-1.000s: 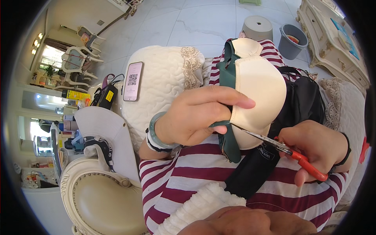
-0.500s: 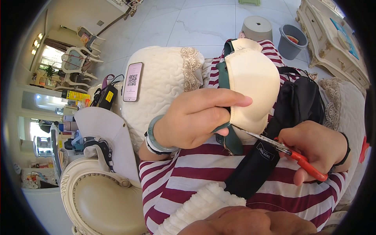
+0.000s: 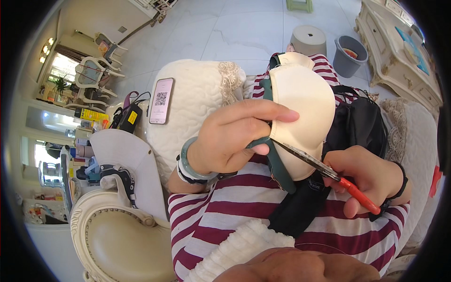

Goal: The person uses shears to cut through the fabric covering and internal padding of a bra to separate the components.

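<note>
A cream bra cup (image 3: pixel 304 103) with dark green fabric (image 3: pixel 280 171) along its left edge rests over my lap. My left hand (image 3: pixel 235 134) pinches that edge, with a green strip between thumb and fingers. In my right hand (image 3: pixel 364 176) are red-handled scissors (image 3: pixel 324 168). Their blades point up and left, and the tips meet the seam between the cream cup and the green fabric, close to my left fingertips. Whether the blades are fully closed I cannot tell.
A phone (image 3: pixel 161 101) lies on the quilted cream cushion (image 3: pixel 192 84) at left. Black fabric (image 3: pixel 359 124) lies right of the cup. Beyond stand a grey bucket (image 3: pixel 347 58) and a round stool (image 3: pixel 308 40). A pale cap (image 3: pixel 127 155) sits near a carved chair (image 3: pixel 127 235).
The scissors have moved left and up, bringing their tips to the seam beside my left fingers. My left hand has shifted slightly left, and the green strip now shows more clearly in its pinch.
</note>
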### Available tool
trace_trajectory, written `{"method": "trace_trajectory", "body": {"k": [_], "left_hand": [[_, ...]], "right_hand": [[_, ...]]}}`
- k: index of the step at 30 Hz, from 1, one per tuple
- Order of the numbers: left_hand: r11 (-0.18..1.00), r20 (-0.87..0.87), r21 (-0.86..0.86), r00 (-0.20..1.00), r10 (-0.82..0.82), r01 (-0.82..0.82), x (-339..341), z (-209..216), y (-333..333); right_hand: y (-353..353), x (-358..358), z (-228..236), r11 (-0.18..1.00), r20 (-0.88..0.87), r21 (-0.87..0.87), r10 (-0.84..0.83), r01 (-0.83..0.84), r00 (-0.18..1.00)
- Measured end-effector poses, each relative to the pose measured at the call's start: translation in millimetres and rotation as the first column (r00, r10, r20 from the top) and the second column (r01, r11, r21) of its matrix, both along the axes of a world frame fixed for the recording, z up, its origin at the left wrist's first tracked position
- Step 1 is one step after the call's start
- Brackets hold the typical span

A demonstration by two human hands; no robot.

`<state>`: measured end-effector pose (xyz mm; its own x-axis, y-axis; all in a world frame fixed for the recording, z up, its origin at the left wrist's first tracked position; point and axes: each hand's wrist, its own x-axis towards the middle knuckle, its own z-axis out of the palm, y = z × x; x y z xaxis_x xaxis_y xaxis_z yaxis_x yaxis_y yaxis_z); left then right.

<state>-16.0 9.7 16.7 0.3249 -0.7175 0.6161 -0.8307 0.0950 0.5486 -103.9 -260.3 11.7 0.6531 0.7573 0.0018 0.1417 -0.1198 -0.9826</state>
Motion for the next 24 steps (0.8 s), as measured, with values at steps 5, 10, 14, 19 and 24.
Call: {"method": "trace_trajectory", "body": {"k": [5, 10, 14, 19, 24], "left_hand": [[0.997, 0.005, 0.045, 0.998, -0.068, 0.068, 8, -4, -3], [0.985, 0.053, 0.134, 0.992, -0.115, 0.107, 6, 3, -7], [0.975, 0.011, 0.128, 0.983, -0.186, 0.183, 23, 6, -11], [0.998, 0.008, -0.016, 0.998, 0.055, -0.055, 13, -10, -9], [0.994, 0.276, 0.041, 0.957, 0.089, -0.104, 10, -1, -7]], "right_hand": [[1, 0, -6, 0.999, 0.08, 0.001, 0.048, -0.048, 0.996], [8, 5, -2, 0.896, -0.14, 0.312, -0.285, 0.316, 0.948], [16, 21, 2, 0.812, 0.26, 0.464, -0.506, 0.353, 0.823], [30, 58, 21, 0.952, 0.661, 0.181, -0.304, 0.248, 0.685], [44, 64, 19, 0.974, 0.663, 0.08, -0.211, 0.212, 0.718]]}}
